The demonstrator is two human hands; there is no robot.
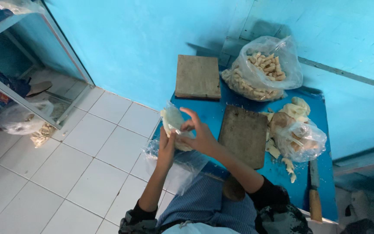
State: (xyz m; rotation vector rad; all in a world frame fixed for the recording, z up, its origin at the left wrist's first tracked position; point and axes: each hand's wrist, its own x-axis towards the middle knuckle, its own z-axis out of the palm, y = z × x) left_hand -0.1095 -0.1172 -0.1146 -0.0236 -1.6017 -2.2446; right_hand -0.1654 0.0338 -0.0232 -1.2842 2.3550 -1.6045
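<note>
- The small clear bag stands upright, its long axis vertical, above the left edge of the blue table.
- A big clear bag of pale pieces stands at the wall; a smaller one lies beside the cutting board.
- The left hand grips the small bag from below; the right hand pinches its side, index finger raised.

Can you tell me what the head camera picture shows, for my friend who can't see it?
A person's left hand and right hand hold a small clear bag over a blue table. On it lie two wooden boards, a knife, and a big bag of pale pieces.
</note>
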